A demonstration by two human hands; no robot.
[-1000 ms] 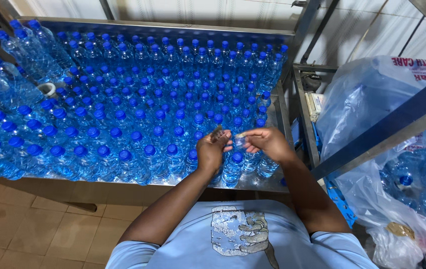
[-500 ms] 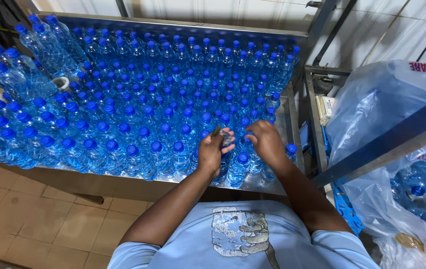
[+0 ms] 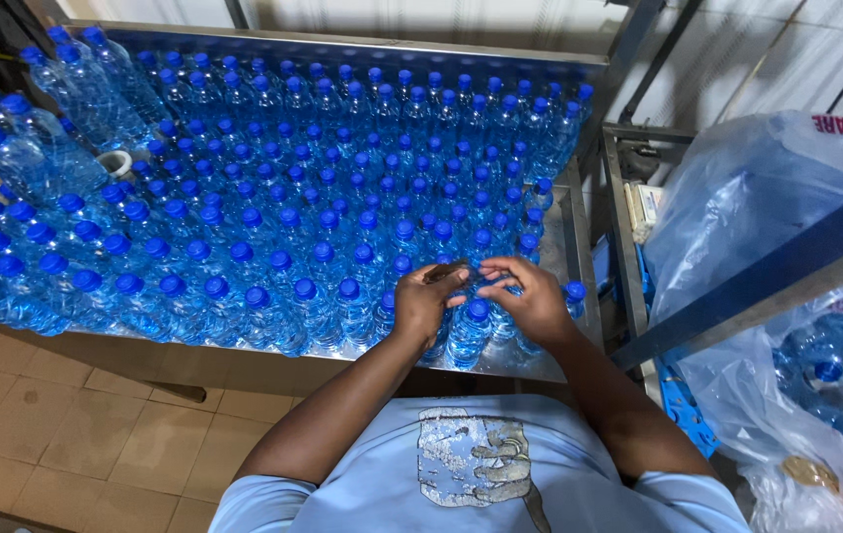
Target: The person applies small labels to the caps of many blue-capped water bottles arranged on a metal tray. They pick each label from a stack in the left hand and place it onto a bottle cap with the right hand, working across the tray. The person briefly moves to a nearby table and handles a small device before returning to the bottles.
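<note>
Our left hand point(image 3: 424, 301) and right hand point(image 3: 530, 296) pinch a small dark strip point(image 3: 446, 270) with curled fingers, right above clear plastic bottles with blue caps point(image 3: 468, 331) on the metal surface point(image 3: 579, 237)

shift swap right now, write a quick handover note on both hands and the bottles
Left hand: over the front row of the bottles, fingers pinching a small dark thing I cannot identify.
Right hand: beside it, fingers curled on the blue cap of a front-row bottle.
Things: the metal table is packed with upright clear bottles, all those visible capped blue. More bottles sit in plastic bags on the right.
Done: visible bottles are capped.
Left: cannot tell from this view.
</note>
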